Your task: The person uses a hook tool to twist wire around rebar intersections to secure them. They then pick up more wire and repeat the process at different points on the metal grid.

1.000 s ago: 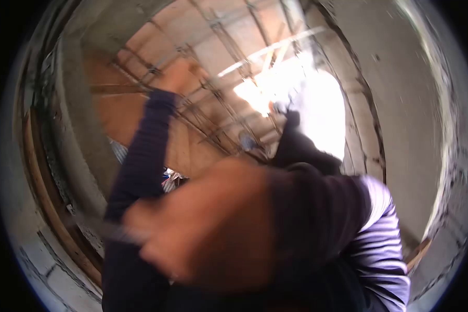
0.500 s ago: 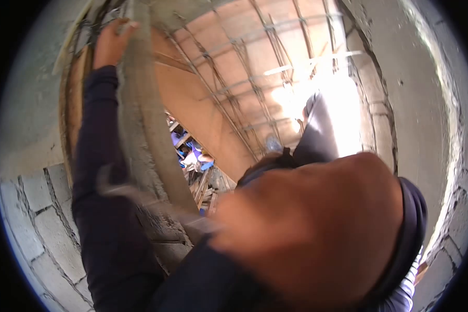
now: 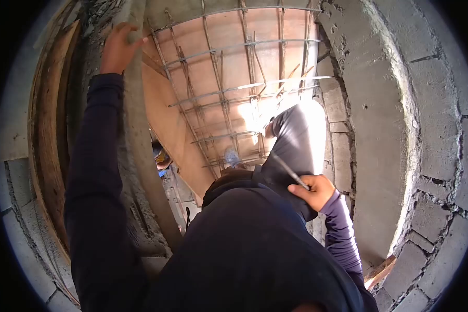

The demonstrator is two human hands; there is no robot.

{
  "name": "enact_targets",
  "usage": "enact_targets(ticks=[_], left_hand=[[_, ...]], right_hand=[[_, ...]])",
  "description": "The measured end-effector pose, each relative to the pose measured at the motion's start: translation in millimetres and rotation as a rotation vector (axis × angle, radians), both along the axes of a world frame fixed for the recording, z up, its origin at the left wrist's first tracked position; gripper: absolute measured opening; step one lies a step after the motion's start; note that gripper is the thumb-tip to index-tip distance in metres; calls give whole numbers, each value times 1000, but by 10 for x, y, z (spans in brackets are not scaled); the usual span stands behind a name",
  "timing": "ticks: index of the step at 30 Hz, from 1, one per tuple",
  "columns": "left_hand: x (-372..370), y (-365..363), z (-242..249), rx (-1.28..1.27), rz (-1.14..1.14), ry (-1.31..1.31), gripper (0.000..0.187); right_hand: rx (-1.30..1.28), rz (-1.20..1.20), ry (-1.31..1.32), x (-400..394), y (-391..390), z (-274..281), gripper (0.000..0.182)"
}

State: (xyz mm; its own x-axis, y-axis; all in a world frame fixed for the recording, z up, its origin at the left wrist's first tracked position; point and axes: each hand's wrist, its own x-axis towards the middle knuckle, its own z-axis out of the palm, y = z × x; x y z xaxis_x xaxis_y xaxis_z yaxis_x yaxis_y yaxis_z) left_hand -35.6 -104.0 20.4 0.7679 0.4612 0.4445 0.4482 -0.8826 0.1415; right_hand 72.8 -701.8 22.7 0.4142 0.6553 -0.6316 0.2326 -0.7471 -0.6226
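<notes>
My left hand (image 3: 120,51) is raised at the upper left against the rough concrete beam (image 3: 135,99). Its fingers are bent and its thumb stands apart, with a gap between them. At the lower right, close to my thigh, my right hand (image 3: 315,192) is closed round a thin metal rod (image 3: 290,171). The rod points up and to the left from between thumb and fingers. Its lower end is hidden in the hand. My dark trouser leg (image 3: 291,140) is bent behind it, partly in bright sun.
A grid of steel rebar (image 3: 249,41) stands in front of a plywood panel (image 3: 229,57). Wooden boards (image 3: 49,104) run along the left. Grey block wall (image 3: 434,208) and a plastered concrete face (image 3: 372,119) lie to the right. Part of a person (image 3: 162,156) shows through a gap below.
My right hand, blurred and close to the camera before, has dropped to beside my thigh with the rod. My left hand stays by the beam. The view has shifted and sharpened.
</notes>
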Motion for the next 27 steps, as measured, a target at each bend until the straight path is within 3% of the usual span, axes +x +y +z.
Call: enact_targets(ticks=[2, 4, 5, 6, 8, 13, 16, 27], left_hand=[[-23, -30, 7, -19, 15, -2, 41], [-1, -12, 34, -31, 25, -5, 39], [0, -11, 16, -24, 23, -11, 38], [-12, -17, -9, -20, 19, -13, 38], [-19, -3, -10, -10, 14, -21, 37], [-69, 58, -91, 7, -37, -88, 32], [-55, 109, -156, 70, -8, -79, 30], [14, -67, -15, 82, 28, 26, 34]], right_hand=[[44, 71, 19, -95, 198, -170, 36], [270, 200, -41, -139, 464, -504, 38], [265, 139, 51, -174, 623, -677, 38], [153, 114, 189, -179, 745, -940, 38], [193, 55, 250, -342, 931, -1629, 41], [-144, 333, 158, -621, 1029, -2689, 45], [-245, 562, 124, -646, 869, -2965, 41], [-258, 675, 200, -415, 503, -3326, 40]])
